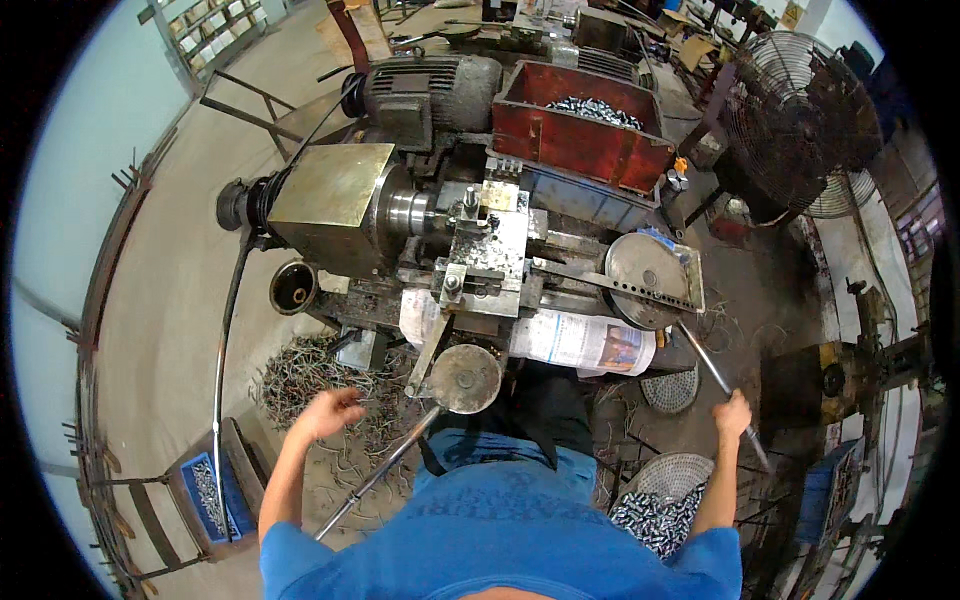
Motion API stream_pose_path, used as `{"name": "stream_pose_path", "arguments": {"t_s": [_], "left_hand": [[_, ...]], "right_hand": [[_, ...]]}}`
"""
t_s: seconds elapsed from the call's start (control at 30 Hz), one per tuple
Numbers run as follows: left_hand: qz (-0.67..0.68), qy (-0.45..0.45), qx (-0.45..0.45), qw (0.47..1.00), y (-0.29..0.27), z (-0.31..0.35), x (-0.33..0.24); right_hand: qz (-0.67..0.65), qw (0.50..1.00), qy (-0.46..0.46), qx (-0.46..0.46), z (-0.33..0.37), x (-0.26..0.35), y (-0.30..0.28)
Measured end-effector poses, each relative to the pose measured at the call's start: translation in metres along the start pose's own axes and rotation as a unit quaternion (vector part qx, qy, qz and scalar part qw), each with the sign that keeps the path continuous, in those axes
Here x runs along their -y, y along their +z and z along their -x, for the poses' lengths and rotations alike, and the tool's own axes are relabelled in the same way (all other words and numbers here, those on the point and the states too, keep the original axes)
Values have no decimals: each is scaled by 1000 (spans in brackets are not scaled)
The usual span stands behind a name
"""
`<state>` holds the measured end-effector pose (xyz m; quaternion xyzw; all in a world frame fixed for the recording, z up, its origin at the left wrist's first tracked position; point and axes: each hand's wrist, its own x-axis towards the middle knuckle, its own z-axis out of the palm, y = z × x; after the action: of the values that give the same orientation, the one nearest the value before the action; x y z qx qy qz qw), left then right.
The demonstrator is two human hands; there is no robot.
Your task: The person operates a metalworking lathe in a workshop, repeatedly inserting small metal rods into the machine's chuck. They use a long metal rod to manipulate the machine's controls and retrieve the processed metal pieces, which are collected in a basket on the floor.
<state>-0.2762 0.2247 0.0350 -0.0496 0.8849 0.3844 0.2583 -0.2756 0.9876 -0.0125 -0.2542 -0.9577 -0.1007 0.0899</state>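
My right hand (733, 413) is wrapped round a long metal lever (708, 360), which runs up to a round metal disc (645, 275) at the right end of a small lathe. My left hand (335, 412) hangs in the air at the left, fingers loosely bent and apart, with nothing visible in it. Below it lies a heap of curled metal shavings (310, 375). A second lever (385, 460), untouched, slopes from a smaller disc (465, 379) in front of me. Beyond the discs is the tool slide (490, 250), beside the spindle (405, 213) and its boxy headstock (330, 190).
A motor (430, 95) and a red bin (580, 135) of small metal parts stand behind the lathe. A caged fan (800, 120) is at the far right. Small parts fill a basket (665, 480) by my right arm and a blue tray (205, 497) at left. Newspaper (580, 341) covers the front edge.
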Motion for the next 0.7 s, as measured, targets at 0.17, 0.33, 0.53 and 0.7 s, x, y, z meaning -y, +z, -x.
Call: {"name": "stream_pose_path", "arguments": {"t_s": [0.17, 0.33, 0.53, 0.7], "left_hand": [[-60, 103, 51, 992, 44, 48, -69], [-91, 51, -25, 994, 87, 33, -56], [-99, 54, -16, 993, 86, 26, -53], [-76, 62, -32, 995, 88, 28, -51]], "right_hand": [[-67, 996, 16, 52, 105, 31, -20], [-284, 953, 65, 87, 161, 93, -57], [-314, 943, 83, 79, 174, 115, -66], [-315, 938, 86, 114, 174, 116, -73]]}}
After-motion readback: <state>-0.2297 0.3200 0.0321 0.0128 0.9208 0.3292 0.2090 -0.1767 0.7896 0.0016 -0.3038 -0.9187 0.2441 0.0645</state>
